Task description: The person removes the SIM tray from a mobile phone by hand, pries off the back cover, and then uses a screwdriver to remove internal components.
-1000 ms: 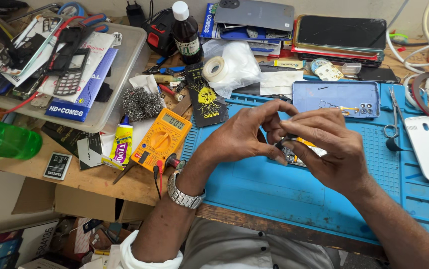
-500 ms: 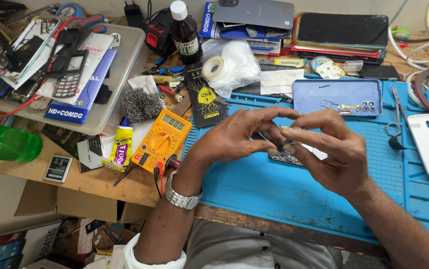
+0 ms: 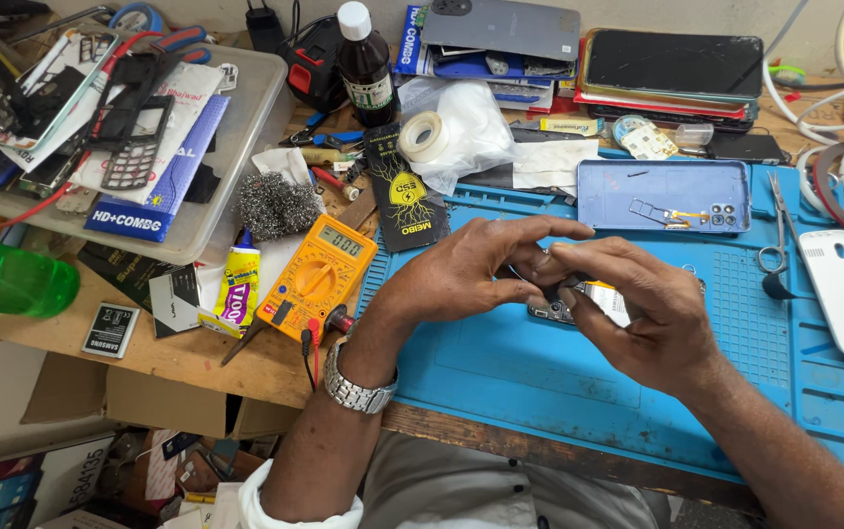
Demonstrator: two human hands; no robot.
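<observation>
Mat (image 3: 559, 382) looks like matt blue rubbery silicone, sitting on a rough, worn wooden bench (image 3: 245, 358). Multimeter (image 3: 317, 277) is matt orange-yellow plastic, the wristwatch (image 3: 353, 390) shiny linked metal. Steel wool wad (image 3: 275, 206) is scratchy grey wire, the bottle (image 3: 5, 279) glossy clear-green plastic, and the tape roll (image 3: 424, 137) dull papery white.

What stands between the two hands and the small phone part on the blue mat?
Nothing visible does. The left hand and the right hand already meet over the small phone part on the blue mat, fingertips touching it. The yellow multimeter lies off to the left side.
</observation>
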